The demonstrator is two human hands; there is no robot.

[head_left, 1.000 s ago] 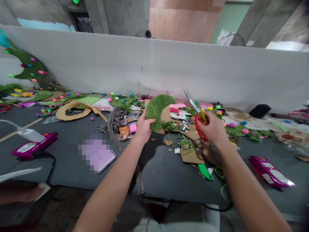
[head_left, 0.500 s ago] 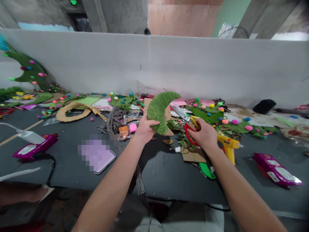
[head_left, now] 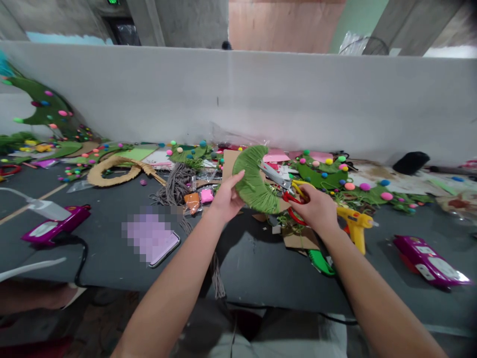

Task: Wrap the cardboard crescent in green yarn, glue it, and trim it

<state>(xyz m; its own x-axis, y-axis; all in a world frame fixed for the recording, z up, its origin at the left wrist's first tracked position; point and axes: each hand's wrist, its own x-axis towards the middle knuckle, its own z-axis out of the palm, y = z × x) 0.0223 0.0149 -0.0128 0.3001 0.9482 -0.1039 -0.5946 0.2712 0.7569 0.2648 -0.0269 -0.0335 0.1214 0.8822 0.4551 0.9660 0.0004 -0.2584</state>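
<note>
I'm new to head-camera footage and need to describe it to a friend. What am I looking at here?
There is no machine here: these are a person's two bare hands, seen by one camera worn on that person's head, looking forward and down.

The left hand holds a green yarn-wrapped crescent. The right hand holds scissors with red and yellow handles, blades towards the crescent's inner curve; whether they touch it, I can't tell.

On the dark table lie a phone, grey yarn and a tan ring on the left, and a yellow glue gun and a magenta box on the right. Green pieces with colourful pom-poms lie towards the back.
</note>
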